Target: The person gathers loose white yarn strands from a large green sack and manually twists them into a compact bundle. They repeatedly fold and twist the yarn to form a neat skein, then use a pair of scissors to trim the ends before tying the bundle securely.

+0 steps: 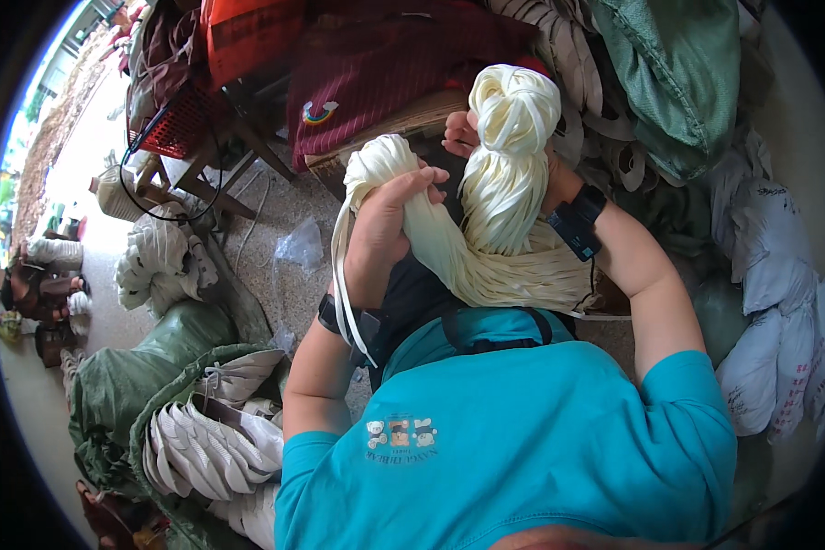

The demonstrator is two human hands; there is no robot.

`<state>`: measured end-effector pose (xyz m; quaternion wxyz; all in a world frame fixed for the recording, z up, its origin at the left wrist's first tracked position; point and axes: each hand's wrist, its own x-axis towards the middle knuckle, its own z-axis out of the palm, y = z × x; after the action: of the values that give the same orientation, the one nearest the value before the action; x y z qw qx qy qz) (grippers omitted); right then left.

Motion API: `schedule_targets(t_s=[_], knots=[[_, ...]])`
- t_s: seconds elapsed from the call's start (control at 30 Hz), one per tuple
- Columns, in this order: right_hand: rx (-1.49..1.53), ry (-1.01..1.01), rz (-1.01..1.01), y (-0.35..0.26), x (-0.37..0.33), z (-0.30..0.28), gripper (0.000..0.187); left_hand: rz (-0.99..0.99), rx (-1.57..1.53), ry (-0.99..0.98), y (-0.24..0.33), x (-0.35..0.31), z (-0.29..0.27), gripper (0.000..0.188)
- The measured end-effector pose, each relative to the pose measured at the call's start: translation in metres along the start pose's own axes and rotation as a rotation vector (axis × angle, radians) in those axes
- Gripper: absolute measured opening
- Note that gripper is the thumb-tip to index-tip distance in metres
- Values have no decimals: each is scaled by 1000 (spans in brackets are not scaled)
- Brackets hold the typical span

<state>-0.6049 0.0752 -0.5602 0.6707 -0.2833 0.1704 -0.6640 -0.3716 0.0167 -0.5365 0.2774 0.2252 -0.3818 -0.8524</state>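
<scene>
The person's turquoise shirt [504, 431] fills the near side. A green sack [133, 362] lies to the left, white straps [206, 449] showing in its near opening. At the far side, a maroon cloth [385, 78] drapes over a wooden bench [403, 123]. Centrally, between the bench and the shirt, is the cream lace bundle [509, 206], knotted at its far right end. The left hand [390, 215] grips its left end; the right hand [461, 136] reaches behind the knot, mostly hidden, its closure unclear. Loose strands [342, 293] dangle past the left wrist.
</scene>
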Motion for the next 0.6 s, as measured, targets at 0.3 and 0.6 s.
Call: schedule_targets(t_s=[0.3,0.6], knots=[[-144,-115,172,9,-1,24,47,40,88,22,-13,11,18,30],[-243,-130,112,4,-6,46,38,331,74,-34,-18,18,52,31]])
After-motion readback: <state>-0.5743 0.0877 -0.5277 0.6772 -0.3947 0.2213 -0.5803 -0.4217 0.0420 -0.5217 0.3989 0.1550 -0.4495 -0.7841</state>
